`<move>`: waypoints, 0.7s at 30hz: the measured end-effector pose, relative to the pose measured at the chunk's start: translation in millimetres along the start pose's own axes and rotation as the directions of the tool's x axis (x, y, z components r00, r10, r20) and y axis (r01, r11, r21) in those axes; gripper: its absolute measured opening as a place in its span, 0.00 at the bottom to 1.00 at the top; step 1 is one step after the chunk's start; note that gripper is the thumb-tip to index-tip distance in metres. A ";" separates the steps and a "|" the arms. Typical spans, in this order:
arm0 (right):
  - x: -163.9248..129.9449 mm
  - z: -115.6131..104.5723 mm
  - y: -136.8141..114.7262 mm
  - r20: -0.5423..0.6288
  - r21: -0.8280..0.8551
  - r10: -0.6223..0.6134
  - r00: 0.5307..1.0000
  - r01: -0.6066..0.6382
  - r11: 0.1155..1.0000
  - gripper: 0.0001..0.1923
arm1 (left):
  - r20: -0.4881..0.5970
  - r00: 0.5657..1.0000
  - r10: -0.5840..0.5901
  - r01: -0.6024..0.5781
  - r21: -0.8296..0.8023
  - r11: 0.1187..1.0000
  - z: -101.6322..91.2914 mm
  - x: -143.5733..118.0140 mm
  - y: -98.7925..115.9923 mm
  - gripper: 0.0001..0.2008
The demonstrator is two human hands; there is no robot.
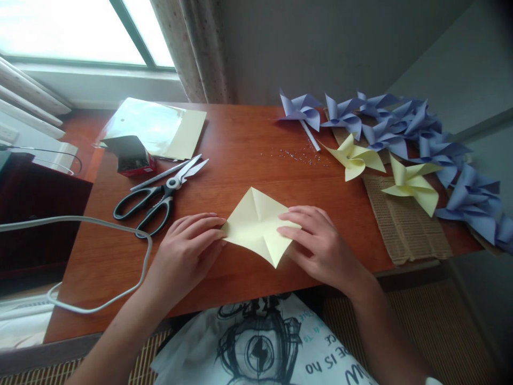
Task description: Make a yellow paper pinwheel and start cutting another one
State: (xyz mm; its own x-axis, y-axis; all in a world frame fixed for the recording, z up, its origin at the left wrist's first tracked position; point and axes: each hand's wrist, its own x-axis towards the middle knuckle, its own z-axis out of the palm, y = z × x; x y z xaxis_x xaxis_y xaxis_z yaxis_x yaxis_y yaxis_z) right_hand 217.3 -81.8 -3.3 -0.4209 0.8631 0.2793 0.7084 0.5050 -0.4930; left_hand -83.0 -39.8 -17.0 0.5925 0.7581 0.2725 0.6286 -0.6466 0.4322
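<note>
Here, hands (pixel 256 246) flat, pressing yellow paper (pixel 256 224)

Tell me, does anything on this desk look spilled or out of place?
Yes: tiny shiny beads lie scattered loose on the wooden table, just left of the yellow pinwheels. They look spilled, in no container.

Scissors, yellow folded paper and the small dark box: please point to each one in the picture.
scissors (pixel 173 184), head view, on the pivot screw where the blades meet.
yellow folded paper (pixel 256 222), head view, on its middle between the two hands.
small dark box (pixel 130 155), head view, on its dark top face.
</note>
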 end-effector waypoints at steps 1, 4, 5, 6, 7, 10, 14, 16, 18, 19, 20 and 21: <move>2.9 0.1 -3.1 0.012 0.042 -0.016 1.000 0.016 0.999 0.13 | 0.011 1.000 0.007 -0.007 -0.004 1.000 -0.8 1.1 0.9 0.04; 10.3 2.7 -7.6 0.034 0.196 -0.029 0.999 0.022 0.980 0.14 | 0.034 0.999 0.025 -0.025 -0.010 1.000 -2.3 4.4 3.2 0.05; 12.1 4.1 -7.7 0.036 0.250 -0.019 0.999 0.010 0.968 0.14 | 0.038 0.999 0.029 -0.029 -0.009 1.000 -2.5 5.3 3.9 0.05; 13.7 5.7 -7.4 0.039 0.300 -0.002 0.999 -0.009 0.954 0.13 | 0.040 0.999 0.031 -0.031 -0.006 1.000 -2.5 5.9 4.8 0.04; 15.1 7.3 -6.8 0.044 0.344 0.027 0.999 -0.041 0.938 0.12 | 0.040 0.999 0.030 -0.030 0.000 1.000 -2.5 6.3 6.1 0.05; 19.2 11.3 -5.0 0.090 0.416 0.196 0.976 -0.216 0.883 0.12 | -0.003 1.000 0.001 -0.001 0.025 1.000 -2.2 5.9 14.4 0.13; 27.5 15.8 -2.5 0.185 0.484 0.397 0.899 -0.435 0.759 0.20 | -0.130 0.991 -0.041 0.049 0.055 0.997 0.2 3.3 39.4 0.25; 33.3 18.2 -0.6 0.208 0.525 0.421 0.883 -0.464 0.714 0.22 | -0.130 0.991 0.031 -0.023 0.056 0.998 4.3 3.1 54.5 0.28; 39.4 20.0 1.1 0.222 0.542 0.419 0.881 -0.469 0.698 0.23 | -0.085 0.988 0.131 -0.125 0.082 0.989 11.4 4.4 67.1 0.30; 42.3 20.6 1.8 0.229 0.536 0.419 0.879 -0.473 0.700 0.23 | -0.047 0.987 0.151 -0.145 0.107 0.984 15.8 5.5 71.7 0.30; 45.1 20.9 2.2 0.236 0.521 0.421 0.876 -0.480 0.706 0.24 | -0.011 0.988 0.156 -0.153 0.130 0.980 20.6 6.8 75.0 0.30; 47.4 20.9 2.5 0.244 0.501 0.423 0.873 -0.486 0.716 0.24 | 0.027 0.990 0.141 -0.144 0.146 0.979 25.5 8.2 77.1 0.31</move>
State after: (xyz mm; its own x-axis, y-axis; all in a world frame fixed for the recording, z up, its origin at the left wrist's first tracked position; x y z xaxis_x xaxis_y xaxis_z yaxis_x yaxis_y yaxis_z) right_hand 187.3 -39.9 -8.6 -0.2061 0.9644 -0.1655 0.4281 -0.0632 -0.9015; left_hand -16.8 -85.6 -3.4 0.6885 0.6567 0.3078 0.6038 -0.7541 0.2583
